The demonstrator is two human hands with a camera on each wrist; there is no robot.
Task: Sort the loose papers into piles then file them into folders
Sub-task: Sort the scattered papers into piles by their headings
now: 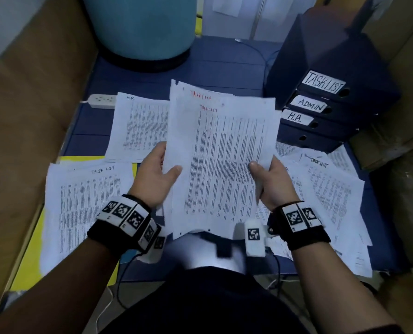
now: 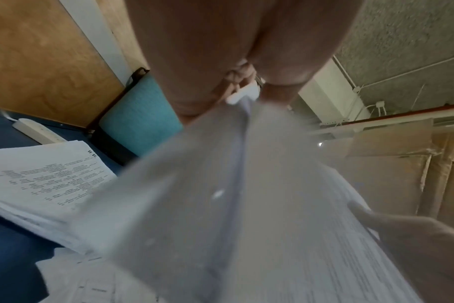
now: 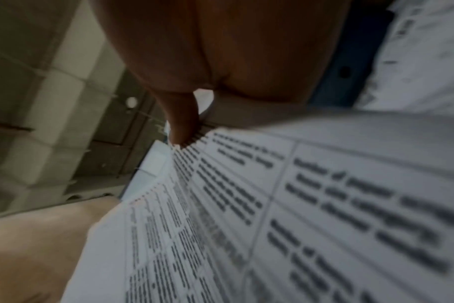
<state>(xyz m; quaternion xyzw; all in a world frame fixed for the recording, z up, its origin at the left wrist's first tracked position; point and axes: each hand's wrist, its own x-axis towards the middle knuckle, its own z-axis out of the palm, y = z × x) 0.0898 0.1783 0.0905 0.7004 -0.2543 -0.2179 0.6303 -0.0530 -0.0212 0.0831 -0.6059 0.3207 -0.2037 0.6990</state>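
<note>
Both hands hold up a sheaf of printed sheets [image 1: 221, 160] headed "TASKLIST" in red. My left hand [image 1: 163, 171] grips its left edge, thumb on top. At the right edge my right hand [image 1: 263, 175] pinches the sheaf, thumb on the front sheet. On the blue surface lie a pile headed "H.R." [image 1: 140, 126] at the back, a "TASK LIST" pile [image 1: 87, 208] at the left and loose sheets [image 1: 330, 189] at the right. In the left wrist view the sheaf [image 2: 220, 205] is blurred under the thumb; in the right wrist view its print [image 3: 298, 205] fills the frame.
Dark blue box folders [image 1: 321, 109] labelled TASKLIST, ADMIN and H.R. are stacked at the back right. A teal chair [image 1: 143, 27] stands behind the blue surface [image 1: 200, 68], a white power strip [image 1: 102, 101] lies at the back left. Brown panels [image 1: 27, 116] wall both sides. Yellow folder [image 1: 34, 242] under left pile.
</note>
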